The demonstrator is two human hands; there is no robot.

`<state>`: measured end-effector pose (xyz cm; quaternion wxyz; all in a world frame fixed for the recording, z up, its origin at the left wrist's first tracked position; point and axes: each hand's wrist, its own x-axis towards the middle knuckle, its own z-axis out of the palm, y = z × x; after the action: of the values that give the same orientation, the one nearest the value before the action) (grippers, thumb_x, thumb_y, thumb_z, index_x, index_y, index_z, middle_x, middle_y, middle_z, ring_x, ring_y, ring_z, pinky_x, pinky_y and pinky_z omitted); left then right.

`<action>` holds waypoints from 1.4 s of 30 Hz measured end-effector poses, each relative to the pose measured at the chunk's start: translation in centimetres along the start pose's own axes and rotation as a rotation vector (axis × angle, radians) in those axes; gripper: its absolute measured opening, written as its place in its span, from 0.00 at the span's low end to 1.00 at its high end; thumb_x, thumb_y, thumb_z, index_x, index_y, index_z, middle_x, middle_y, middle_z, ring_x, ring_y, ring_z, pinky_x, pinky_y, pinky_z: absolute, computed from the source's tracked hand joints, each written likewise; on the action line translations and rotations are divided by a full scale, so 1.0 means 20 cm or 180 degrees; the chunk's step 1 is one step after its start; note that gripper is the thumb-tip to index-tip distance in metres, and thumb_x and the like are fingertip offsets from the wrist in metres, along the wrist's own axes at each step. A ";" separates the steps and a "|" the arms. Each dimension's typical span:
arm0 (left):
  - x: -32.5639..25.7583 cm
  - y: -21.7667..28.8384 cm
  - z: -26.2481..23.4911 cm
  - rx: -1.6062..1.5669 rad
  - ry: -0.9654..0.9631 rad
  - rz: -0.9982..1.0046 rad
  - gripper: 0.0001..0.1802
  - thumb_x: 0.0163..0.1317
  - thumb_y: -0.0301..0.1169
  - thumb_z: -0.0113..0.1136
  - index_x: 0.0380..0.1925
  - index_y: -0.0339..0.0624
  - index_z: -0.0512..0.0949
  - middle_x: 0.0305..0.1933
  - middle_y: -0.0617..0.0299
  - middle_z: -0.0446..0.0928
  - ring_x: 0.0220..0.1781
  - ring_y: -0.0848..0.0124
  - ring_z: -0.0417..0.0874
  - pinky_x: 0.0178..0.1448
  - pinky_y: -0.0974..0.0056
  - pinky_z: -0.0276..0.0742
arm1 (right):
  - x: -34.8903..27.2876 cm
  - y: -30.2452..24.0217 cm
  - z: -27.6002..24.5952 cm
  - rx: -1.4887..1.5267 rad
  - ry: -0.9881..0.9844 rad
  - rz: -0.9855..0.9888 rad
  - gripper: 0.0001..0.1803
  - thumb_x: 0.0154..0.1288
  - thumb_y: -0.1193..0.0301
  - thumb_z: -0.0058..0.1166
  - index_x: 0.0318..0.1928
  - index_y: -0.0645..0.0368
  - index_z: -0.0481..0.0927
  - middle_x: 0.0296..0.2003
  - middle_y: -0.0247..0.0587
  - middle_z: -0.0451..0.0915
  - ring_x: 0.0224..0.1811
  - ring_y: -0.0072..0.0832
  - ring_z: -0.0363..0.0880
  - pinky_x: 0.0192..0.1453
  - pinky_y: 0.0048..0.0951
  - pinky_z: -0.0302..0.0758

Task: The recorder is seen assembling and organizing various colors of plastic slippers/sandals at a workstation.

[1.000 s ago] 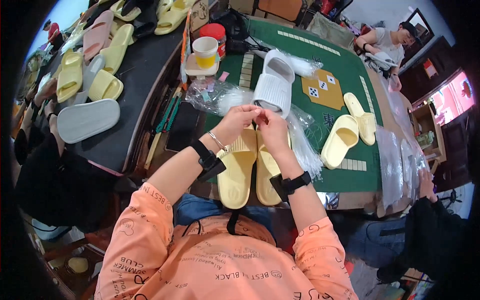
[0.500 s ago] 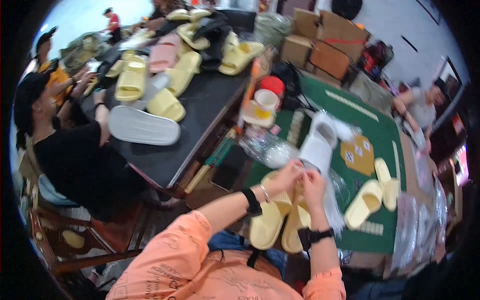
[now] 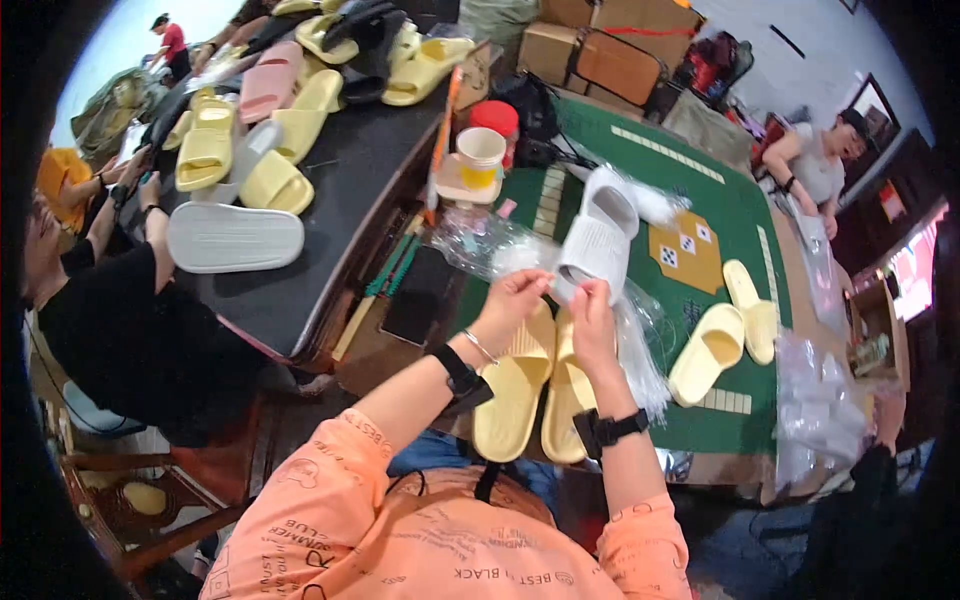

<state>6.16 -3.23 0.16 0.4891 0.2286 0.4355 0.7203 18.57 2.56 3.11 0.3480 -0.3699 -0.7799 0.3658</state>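
My left hand [image 3: 512,308] and my right hand [image 3: 592,322] are a short way apart over a pair of pale yellow slippers, the left slipper [image 3: 515,405] and the right slipper [image 3: 565,400]. Both hands are closed in a pinch, fingertips pressed together. Whatever is between them is too thin or small to make out. Just beyond my fingers lies a white slipper [image 3: 600,240] with a ribbed strap. A bundle of thin white plastic strands [image 3: 643,385] lies beside my right hand.
Two more yellow slippers [image 3: 708,350] lie on the green table [image 3: 640,165]. Plastic bags [image 3: 815,420] are at its right edge. A paper cup [image 3: 480,155] stands left. The black table [image 3: 345,230] bears several slippers. Co-workers sit at left [image 3: 110,320] and far right [image 3: 815,165].
My hands have drawn apart from nearly touching, the left moving away from the right. The whole view has shifted, so the tables and slippers appear farther left and higher.
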 end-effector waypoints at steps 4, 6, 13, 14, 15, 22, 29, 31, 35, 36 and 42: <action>0.00 0.01 0.03 -0.0316 -0.0323 -0.0250 0.09 0.60 0.28 0.49 0.37 0.36 0.73 0.28 0.68 0.71 0.20 0.85 0.61 0.24 0.79 0.58 | -0.01 0.00 -0.05 -0.0008 -0.0448 0.0148 0.10 0.64 0.65 0.39 0.34 0.57 0.72 0.22 0.45 0.75 0.26 0.40 0.75 0.30 0.35 0.68; -0.01 0.01 0.03 -0.0406 -0.0378 -0.0291 0.09 0.60 0.28 0.49 0.38 0.35 0.72 0.27 0.68 0.69 0.20 0.84 0.61 0.24 0.79 0.58 | -0.01 0.01 -0.04 -0.0086 -0.0343 0.0041 0.11 0.64 0.65 0.39 0.35 0.57 0.71 0.22 0.46 0.75 0.26 0.42 0.75 0.29 0.36 0.67; -0.02 0.01 0.03 -0.0270 -0.0424 -0.0334 0.09 0.60 0.30 0.49 0.38 0.37 0.72 0.24 0.71 0.67 0.19 0.85 0.60 0.24 0.79 0.56 | -0.03 -0.04 -0.05 -0.0358 -0.0422 0.0204 0.10 0.62 0.62 0.41 0.35 0.54 0.70 0.19 0.47 0.73 0.25 0.44 0.74 0.26 0.39 0.65; -0.02 0.02 0.03 -0.0272 -0.0430 -0.0348 0.09 0.60 0.30 0.49 0.38 0.37 0.72 0.24 0.71 0.67 0.19 0.85 0.60 0.24 0.79 0.56 | -0.02 -0.02 -0.05 -0.0376 -0.0446 0.0235 0.10 0.61 0.62 0.43 0.34 0.54 0.70 0.19 0.47 0.73 0.24 0.43 0.74 0.26 0.39 0.65; -0.02 0.02 0.03 -0.0204 -0.0437 -0.0359 0.09 0.60 0.30 0.49 0.38 0.37 0.72 0.23 0.72 0.67 0.19 0.85 0.60 0.24 0.79 0.56 | -0.02 -0.01 -0.04 -0.0392 -0.0472 0.0264 0.10 0.60 0.62 0.44 0.33 0.55 0.71 0.18 0.46 0.73 0.23 0.43 0.74 0.25 0.39 0.65; -0.01 0.01 0.02 -0.0110 -0.0514 -0.0334 0.09 0.60 0.30 0.49 0.37 0.37 0.73 0.22 0.73 0.67 0.18 0.85 0.59 0.23 0.79 0.56 | -0.02 0.01 -0.02 -0.0252 -0.0337 0.0065 0.09 0.59 0.68 0.47 0.31 0.62 0.70 0.14 0.40 0.67 0.15 0.20 0.62 0.20 0.25 0.59; -0.02 0.02 0.04 0.0091 -0.0494 -0.0405 0.09 0.59 0.29 0.51 0.37 0.36 0.74 0.23 0.73 0.69 0.19 0.86 0.60 0.24 0.79 0.58 | -0.02 0.03 -0.02 -0.0002 -0.0330 0.0303 0.11 0.61 0.64 0.44 0.34 0.59 0.68 0.19 0.44 0.73 0.22 0.39 0.74 0.25 0.35 0.65; -0.02 0.01 0.05 0.0136 -0.0435 -0.0312 0.09 0.57 0.28 0.53 0.37 0.37 0.74 0.24 0.72 0.70 0.20 0.86 0.60 0.24 0.79 0.58 | -0.02 0.03 -0.02 0.0176 -0.0282 0.0340 0.11 0.61 0.64 0.44 0.34 0.59 0.67 0.19 0.43 0.73 0.22 0.38 0.74 0.26 0.34 0.65; -0.03 0.03 0.05 0.0080 -0.0450 -0.0308 0.09 0.57 0.28 0.54 0.37 0.36 0.74 0.25 0.70 0.72 0.20 0.85 0.61 0.24 0.80 0.58 | -0.02 0.05 -0.02 0.0333 -0.0360 0.0164 0.09 0.62 0.66 0.44 0.34 0.60 0.65 0.23 0.43 0.73 0.25 0.34 0.73 0.29 0.30 0.66; -0.03 0.04 0.06 0.0058 -0.0446 -0.0326 0.09 0.57 0.28 0.54 0.36 0.36 0.74 0.26 0.69 0.72 0.20 0.85 0.61 0.24 0.80 0.58 | -0.02 0.05 -0.02 0.0395 -0.0352 0.0126 0.08 0.62 0.68 0.43 0.33 0.60 0.65 0.24 0.44 0.72 0.25 0.31 0.72 0.30 0.28 0.66; -0.02 0.03 0.03 0.0081 -0.0566 -0.0430 0.09 0.55 0.28 0.56 0.35 0.35 0.73 0.27 0.67 0.74 0.20 0.85 0.61 0.24 0.80 0.58 | -0.02 0.08 0.00 0.1243 -0.0606 0.0187 0.05 0.63 0.73 0.42 0.31 0.61 0.66 0.24 0.25 0.65 0.26 0.12 0.60 0.30 0.15 0.60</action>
<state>6.39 -3.46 1.04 0.5703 0.2680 0.4139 0.6569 19.35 3.00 1.61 0.3270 -0.2819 -0.7125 0.5532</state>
